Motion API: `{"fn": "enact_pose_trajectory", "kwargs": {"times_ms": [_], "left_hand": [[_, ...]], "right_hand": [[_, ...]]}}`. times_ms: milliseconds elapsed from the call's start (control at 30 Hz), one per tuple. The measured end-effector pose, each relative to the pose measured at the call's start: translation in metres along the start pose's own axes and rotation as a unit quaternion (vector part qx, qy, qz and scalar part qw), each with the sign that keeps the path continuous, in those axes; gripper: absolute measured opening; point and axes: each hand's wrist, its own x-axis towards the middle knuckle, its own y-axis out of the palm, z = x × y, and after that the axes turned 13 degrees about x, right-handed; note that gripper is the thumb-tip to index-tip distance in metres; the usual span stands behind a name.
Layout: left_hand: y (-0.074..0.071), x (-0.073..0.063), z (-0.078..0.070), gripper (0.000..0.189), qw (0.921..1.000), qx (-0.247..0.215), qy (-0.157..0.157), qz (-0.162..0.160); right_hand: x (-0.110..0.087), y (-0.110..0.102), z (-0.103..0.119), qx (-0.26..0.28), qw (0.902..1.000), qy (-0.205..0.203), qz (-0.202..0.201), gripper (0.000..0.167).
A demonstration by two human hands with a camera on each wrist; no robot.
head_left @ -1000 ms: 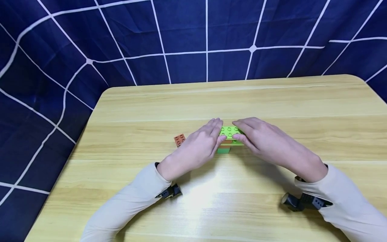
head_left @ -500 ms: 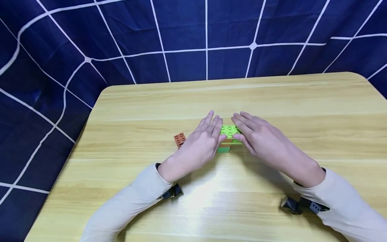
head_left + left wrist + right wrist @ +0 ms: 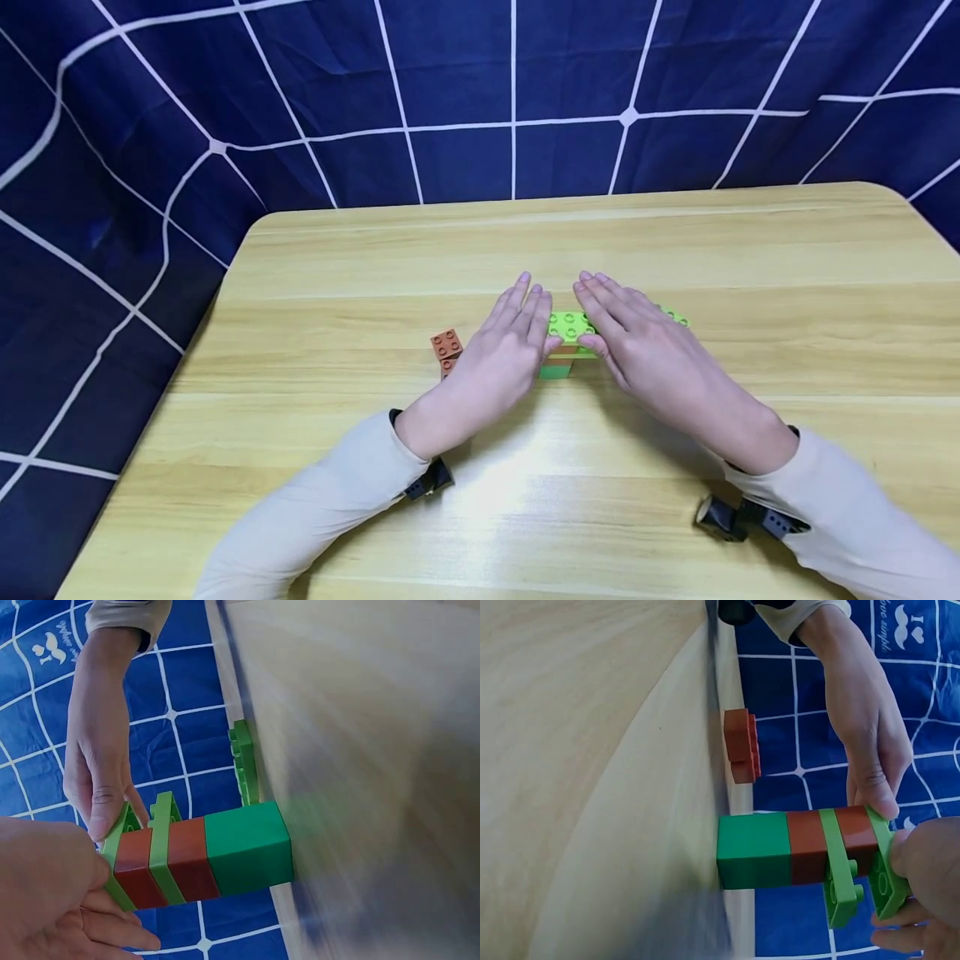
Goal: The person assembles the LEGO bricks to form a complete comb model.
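Note:
A tower of toy building bricks stands on the table between my hands. Its base is a dark green block (image 3: 249, 847), with a brown brick (image 3: 193, 859), a light green plate (image 3: 838, 881), another brown brick (image 3: 139, 862) and a light green top plate (image 3: 567, 325) stacked above. My left hand (image 3: 491, 358) lies along the left end of the top plate, fingers straight and pointing away. At the plate's right part is my right hand (image 3: 660, 358), likewise with extended fingers. Both thumbs touch the top plate's near side.
Two brown bricks (image 3: 446, 343) lie left of the tower, partly behind my left hand. Another light green plate (image 3: 244, 761) lies on the table to the right, mostly covered by my right hand in the head view. A blue grid-patterned cloth (image 3: 457, 83) hangs behind the wooden table (image 3: 337, 267).
The fingers of both hands have stretched out farther past the top plate. My right hand has shifted slightly, uncovering part of the light green plate behind it. The tower stays in place.

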Motion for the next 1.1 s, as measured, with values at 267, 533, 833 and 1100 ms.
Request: {"fn": "enact_pose_trajectory", "kwargs": {"times_ms": [267,533,833,1100], "left_hand": [[-0.0015,-0.0014,-0.0026,0.053,0.9994,0.007,-0.012,0.032],[-0.0028,-0.0007,-0.0019,0.053,0.9993,0.000,-0.013,0.035],[-0.0025,-0.0006,-0.0021,0.053,0.9989,-0.009,-0.018,0.043],[-0.0029,0.0002,-0.0016,0.053,0.9989,0.004,-0.014,0.044]], "right_hand": [[-0.0005,0.0003,0.0011,-0.010,0.9999,0.007,0.009,0.059],[-0.0004,-0.0012,0.0012,-0.014,0.9998,0.004,0.012,0.063],[-0.0005,-0.0014,0.0008,-0.021,0.9996,0.002,0.019,0.068],[0.0004,-0.0019,0.0005,-0.015,0.9997,0.002,0.017,0.068]]}}
